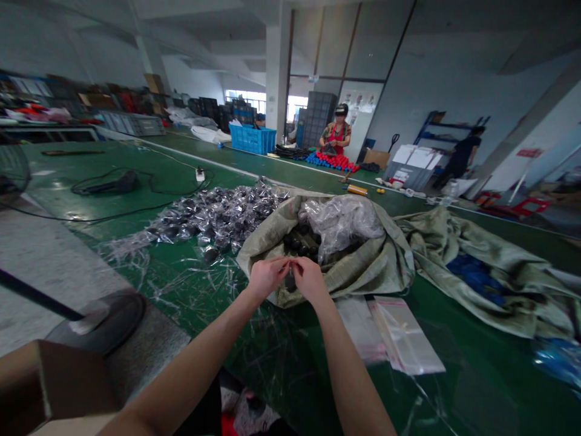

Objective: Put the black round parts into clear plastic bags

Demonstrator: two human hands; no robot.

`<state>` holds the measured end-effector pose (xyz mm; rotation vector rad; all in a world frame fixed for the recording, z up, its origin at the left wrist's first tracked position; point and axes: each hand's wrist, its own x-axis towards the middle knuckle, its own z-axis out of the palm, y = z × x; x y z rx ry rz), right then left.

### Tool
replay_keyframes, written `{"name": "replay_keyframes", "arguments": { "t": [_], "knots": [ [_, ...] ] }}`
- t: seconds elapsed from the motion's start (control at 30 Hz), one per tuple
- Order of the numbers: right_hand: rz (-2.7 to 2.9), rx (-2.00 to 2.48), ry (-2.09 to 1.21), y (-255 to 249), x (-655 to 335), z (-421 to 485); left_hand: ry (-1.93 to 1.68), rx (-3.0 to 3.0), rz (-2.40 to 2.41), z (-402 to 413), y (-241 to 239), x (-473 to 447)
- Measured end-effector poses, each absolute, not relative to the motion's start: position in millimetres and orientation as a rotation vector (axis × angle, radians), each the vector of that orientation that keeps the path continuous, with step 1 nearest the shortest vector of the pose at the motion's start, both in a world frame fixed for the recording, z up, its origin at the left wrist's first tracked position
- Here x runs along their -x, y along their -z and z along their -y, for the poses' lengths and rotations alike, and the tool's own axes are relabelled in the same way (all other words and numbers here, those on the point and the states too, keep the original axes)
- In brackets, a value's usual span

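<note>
My left hand (269, 277) and my right hand (308, 277) meet fingertip to fingertip in front of the sack, both closed in a pinch. Between and just below them hangs a small clear plastic bag (291, 282) with a dark rounded piece in it; its upper edge is hidden by my fingers. Right behind stands an open woven sack (385, 266), holding black rounded pieces (297, 243) and a big crumpled clear plastic sheet (347, 221). Left of the sack lies a heap of dark pieces wrapped in clear bags (222, 212). Flat clear bags (406, 336) are stacked near my right forearm.
A second woven sack (508, 287) with blue contents lies to the right. Plastic scraps (181, 284) litter the green table. A cable and dark tool (113, 183) are at left, above a cardboard box (68, 381). Across the table, a person (336, 136) works behind red and blue pieces (333, 161).
</note>
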<state>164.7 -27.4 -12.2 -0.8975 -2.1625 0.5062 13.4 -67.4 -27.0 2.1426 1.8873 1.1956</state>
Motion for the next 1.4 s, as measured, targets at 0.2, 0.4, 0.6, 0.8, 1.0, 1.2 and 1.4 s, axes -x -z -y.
{"name": "replay_keyframes", "arguments": {
  "t": [0.2,0.4,0.6,0.8,1.0,1.2,1.4],
  "knots": [
    [2.174,0.904,-0.523,9.9,-165.3,28.7,-1.196,-2.137,-1.897,69.6,28.2,-12.9],
    [2.210,0.911,-0.527,9.2,-166.0,30.1,-1.266,-2.063,-1.830,71.9,32.9,-11.6],
    [2.240,0.934,-0.546,6.7,-165.8,32.0,-1.351,-1.969,-1.746,73.6,37.0,-11.0],
    [2.247,0.937,-0.554,9.7,-164.6,31.4,-1.444,-1.836,-1.716,76.8,33.5,-16.8],
    [2.250,1.018,-0.537,7.6,-172.1,30.2,-1.625,-1.656,-1.861,74.2,26.5,-2.2],
    [2.208,1.029,-0.568,6.7,-174.0,28.2,-1.572,-1.842,-1.865,79.3,18.4,6.4],
    [2.268,1.016,-0.504,7.1,-170.6,29.5,-1.450,-2.125,-1.794,75.6,30.4,-7.8]
  ]
}}
